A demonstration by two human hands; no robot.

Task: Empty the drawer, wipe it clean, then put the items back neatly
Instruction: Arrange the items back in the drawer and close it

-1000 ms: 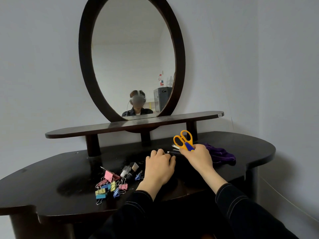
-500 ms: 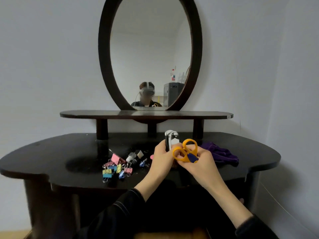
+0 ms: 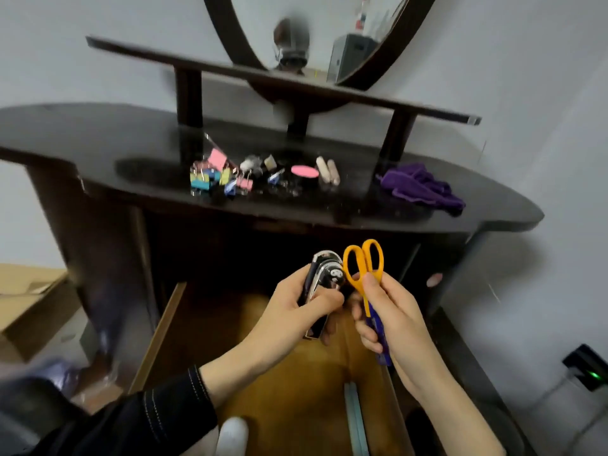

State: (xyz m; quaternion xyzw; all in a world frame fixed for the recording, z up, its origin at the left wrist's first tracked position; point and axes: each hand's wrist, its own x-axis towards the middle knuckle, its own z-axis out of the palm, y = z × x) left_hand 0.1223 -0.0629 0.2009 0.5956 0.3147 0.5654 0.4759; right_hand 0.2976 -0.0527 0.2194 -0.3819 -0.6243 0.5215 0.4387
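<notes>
- Head view: the left hand grasps a chrome and black stapler, with the fingers curled round its body and the thumb across the front
- The right hand pinches the scissors below the orange handles; the handles point up, and the blue part goes down behind the palm
- Stapler and scissors are just beside each other, almost touching, and both are in the air above the open drawer
- The drawer is pulled out under the front edge of the tabletop; its inside is light brown wood
- Near the front edge of the drawer lie a white thing and a long pale blue thing; I cannot tell what they are
- On the tabletop, near the front edge and towards the middle, there is a heap of coloured binder clips
- Right of the clips lie a pink oval thing and two pale small rolls side by side
- A purple cloth lies crumpled near the right end of the tabletop, apart from the rest
- Behind, a narrow shelf stands on posts, with the dark frame of a mirror above it
- A cardboard box is on the floor at the left
</notes>
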